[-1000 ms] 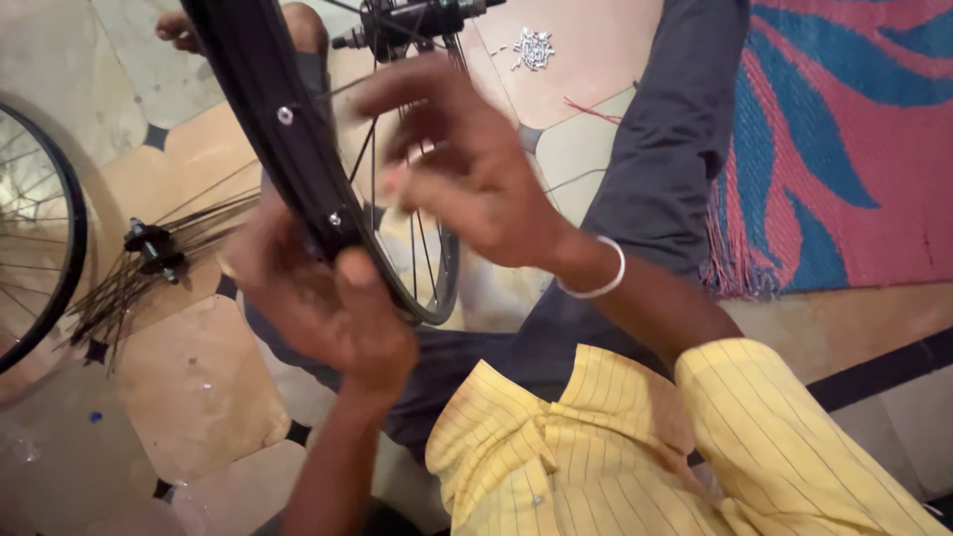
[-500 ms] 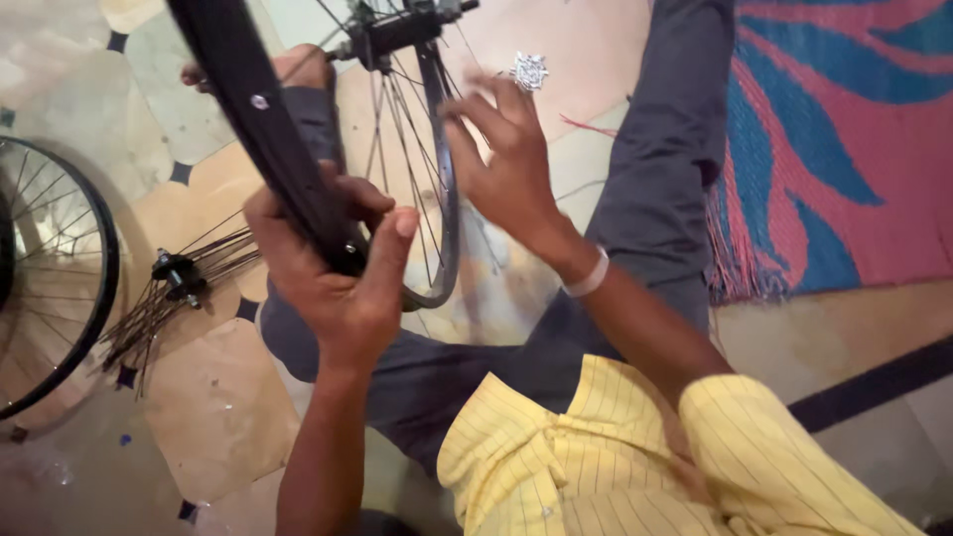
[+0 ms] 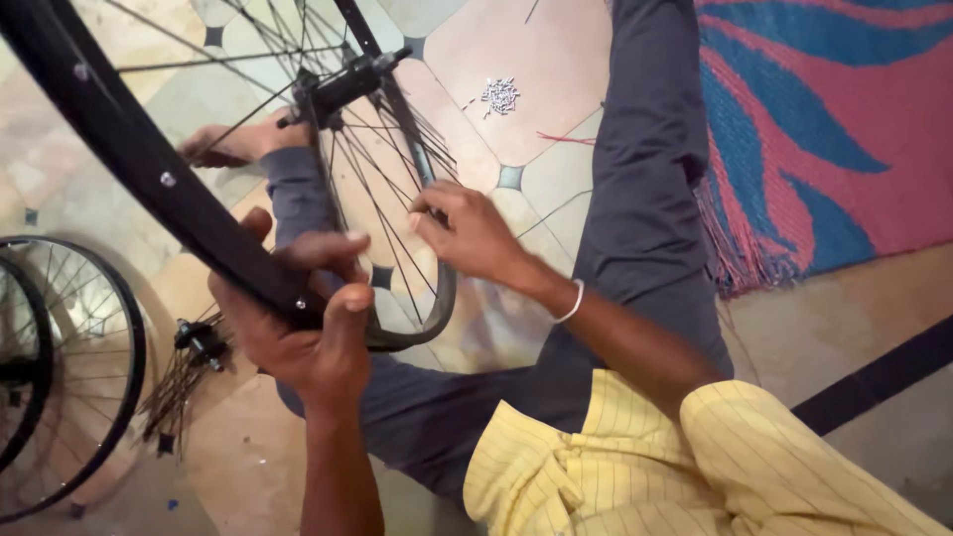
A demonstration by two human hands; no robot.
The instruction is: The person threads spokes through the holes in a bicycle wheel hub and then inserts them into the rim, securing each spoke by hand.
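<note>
I sit on a tiled floor with a black bicycle wheel rim (image 3: 119,149) held upright over my lap. My left hand (image 3: 303,323) is closed around the near part of the rim. My right hand (image 3: 467,233) reaches inside the wheel, fingertips pinching a thin spoke (image 3: 382,238) near the rim's far side. The hub (image 3: 342,87) with its axle sits at the wheel's centre, with spokes fanning out from it. My grey-trousered legs (image 3: 645,169) stretch forward under the wheel.
A small heap of silver spoke nipples (image 3: 499,94) lies on the tiles ahead. Two more wheels (image 3: 69,377) and a loose hub with a bundle of spokes (image 3: 194,347) lie at the left. A pink and blue mat (image 3: 844,119) covers the floor at the right.
The wheel has swung left and lower in view, showing the hub. My right hand dropped from the upper spokes to a spoke near the rim. My left hand keeps its grip.
</note>
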